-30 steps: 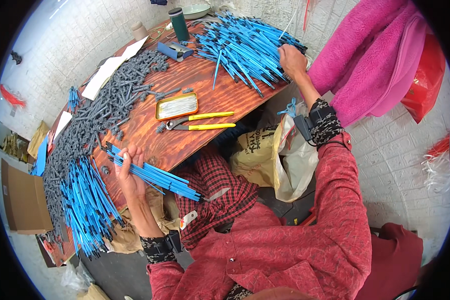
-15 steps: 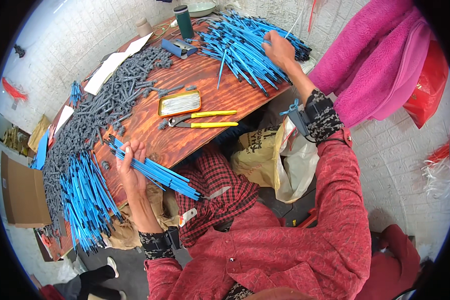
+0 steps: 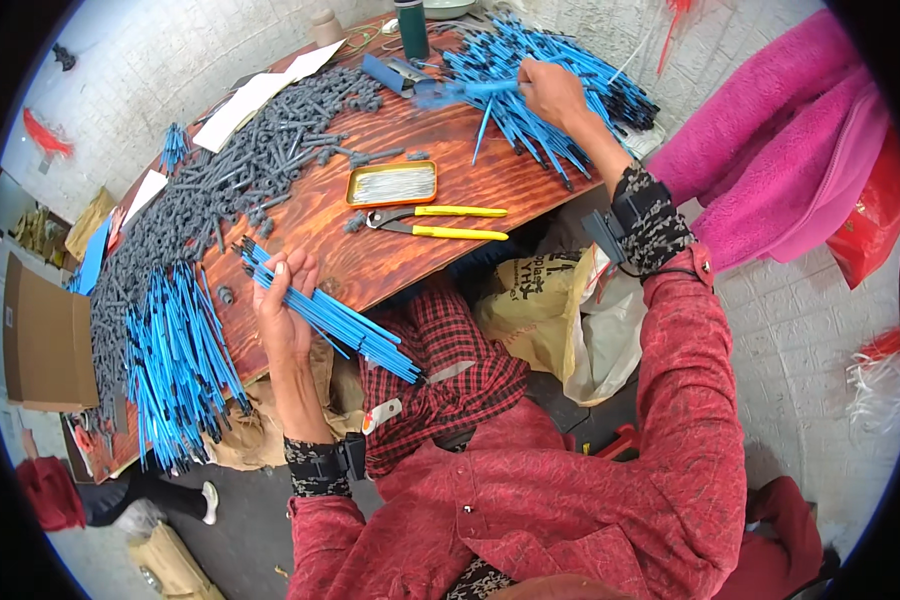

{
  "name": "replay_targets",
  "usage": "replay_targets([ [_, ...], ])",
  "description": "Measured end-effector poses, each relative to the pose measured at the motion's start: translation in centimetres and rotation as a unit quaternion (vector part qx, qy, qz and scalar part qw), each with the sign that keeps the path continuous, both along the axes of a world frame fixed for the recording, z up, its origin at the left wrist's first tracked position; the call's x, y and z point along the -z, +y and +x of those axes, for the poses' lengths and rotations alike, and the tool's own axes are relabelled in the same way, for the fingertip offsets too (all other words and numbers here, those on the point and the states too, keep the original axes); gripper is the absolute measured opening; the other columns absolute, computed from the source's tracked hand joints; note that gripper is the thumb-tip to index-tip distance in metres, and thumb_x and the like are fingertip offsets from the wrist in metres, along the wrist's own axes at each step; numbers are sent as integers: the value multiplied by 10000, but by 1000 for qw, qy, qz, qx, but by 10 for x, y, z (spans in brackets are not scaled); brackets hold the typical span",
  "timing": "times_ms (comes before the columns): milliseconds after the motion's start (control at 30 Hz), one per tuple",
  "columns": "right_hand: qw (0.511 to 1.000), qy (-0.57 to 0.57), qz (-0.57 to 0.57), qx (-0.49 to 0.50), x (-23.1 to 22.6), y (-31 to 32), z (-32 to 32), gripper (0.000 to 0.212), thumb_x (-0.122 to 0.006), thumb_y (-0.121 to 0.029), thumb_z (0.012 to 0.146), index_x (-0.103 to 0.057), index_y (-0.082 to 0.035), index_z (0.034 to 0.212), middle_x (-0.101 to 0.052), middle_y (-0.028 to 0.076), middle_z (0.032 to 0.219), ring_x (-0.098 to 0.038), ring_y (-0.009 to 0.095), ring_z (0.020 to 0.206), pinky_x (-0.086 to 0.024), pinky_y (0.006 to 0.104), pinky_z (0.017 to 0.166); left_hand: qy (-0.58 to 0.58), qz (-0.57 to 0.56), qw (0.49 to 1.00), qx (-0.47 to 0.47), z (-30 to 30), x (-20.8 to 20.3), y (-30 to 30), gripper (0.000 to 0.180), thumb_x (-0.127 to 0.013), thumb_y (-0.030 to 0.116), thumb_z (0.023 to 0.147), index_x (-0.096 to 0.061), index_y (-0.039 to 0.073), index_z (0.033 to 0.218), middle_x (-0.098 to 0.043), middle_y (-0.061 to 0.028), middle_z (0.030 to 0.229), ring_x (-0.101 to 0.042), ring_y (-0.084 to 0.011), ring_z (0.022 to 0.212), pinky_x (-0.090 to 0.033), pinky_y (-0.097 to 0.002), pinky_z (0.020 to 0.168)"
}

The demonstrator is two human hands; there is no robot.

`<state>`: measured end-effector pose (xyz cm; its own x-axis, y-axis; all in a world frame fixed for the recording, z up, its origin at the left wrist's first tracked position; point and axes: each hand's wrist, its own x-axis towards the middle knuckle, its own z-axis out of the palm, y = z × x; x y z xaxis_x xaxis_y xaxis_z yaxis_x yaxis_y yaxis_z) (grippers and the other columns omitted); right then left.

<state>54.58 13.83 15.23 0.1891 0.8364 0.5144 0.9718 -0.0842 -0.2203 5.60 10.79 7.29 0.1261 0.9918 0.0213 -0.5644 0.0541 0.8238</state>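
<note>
My left hand (image 3: 288, 285) is closed round a bundle of thin blue sticks (image 3: 370, 345) with dark tips, held slantwise over the table's near edge. At the far right of the table my right hand (image 3: 553, 93) pinches a blue stick (image 3: 485, 90), smeared by motion, above a heap of blue sticks (image 3: 580, 75) with black ends. I cannot tell whether more than one stick is in that pinch. Another pile of blue sticks (image 3: 175, 360) lies left of my left hand, hanging over the table edge.
Small grey plastic parts (image 3: 270, 150) spread along the wooden table (image 3: 310, 235). Near its middle are a tin of thin pins (image 3: 395, 184) and yellow-handled pincers (image 3: 440, 222). A green flask (image 3: 412, 30) stands behind. A sack (image 3: 530, 305) and pink cloth (image 3: 760, 140) are at the right.
My right hand has drawn a blue stick out leftward from the far heap. The left hand still grips its bundle. The whole view has shifted slightly, so the table sits higher and further right.
</note>
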Motion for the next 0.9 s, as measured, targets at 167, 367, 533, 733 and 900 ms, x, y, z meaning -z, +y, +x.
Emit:
replay_targets([
  [167, 989, -118, -11, -93, 9, -15, -29, 80, -660, -183, 864, -655, -113, 902, -675, 113, 895, -656, 362, 859, -522, 497, 716, -14, -5, 1000, 10, -5, 0, -1, 251, -613, 95, 974, -544, 8, 1200, -671, -180, 1133, -663, -313, 1100, -538, -437, 1001],
  [367, 987, -143, -10, -75, 7, -30, -46, 188, -712, -309, 855, -661, -142, 924, -669, 73, 915, -655, 329, 885, -532, 478, 720, -18, -6, 1000, 8, -1, -1, -2, 248, -612, 91, 974, -544, 1, 1195, -668, -183, 1124, -664, -319, 1095, -546, -435, 992],
  [533, 985, -157, 8, -72, 22, -51, -25, 335, -746, -374, 818, -626, -130, 1014, -668, 90, 946, -642, 333, 923, -525, 475, 748, -24, -1, 1000, 2, -3, 4, 0, 238, -612, 104, 975, -540, 18, 1186, -674, -214, 1132, -679, -318, 1058, -563, -427, 956],
  [733, 984, -168, -53, -36, 36, -79, -6, 309, -752, -378, 813, -649, -108, 921, -686, 109, 882, -655, 335, 858, -519, 463, 728, -18, -3, 1000, 7, -1, -3, -2, 250, -618, 88, 969, -542, 2, 1191, -669, -184, 1123, -665, -318, 1089, -544, -441, 995],
  [900, 986, 17, -154, -54, 42, -94, -24, 329, -673, -417, 870, -690, -90, 834, -691, 155, 770, -670, 364, 763, -505, 483, 672, -10, -3, 1000, 6, -2, -1, -1, 258, -620, 92, 969, -538, 6, 1198, -668, -186, 1136, -660, -321, 1104, -539, -445, 1004],
])
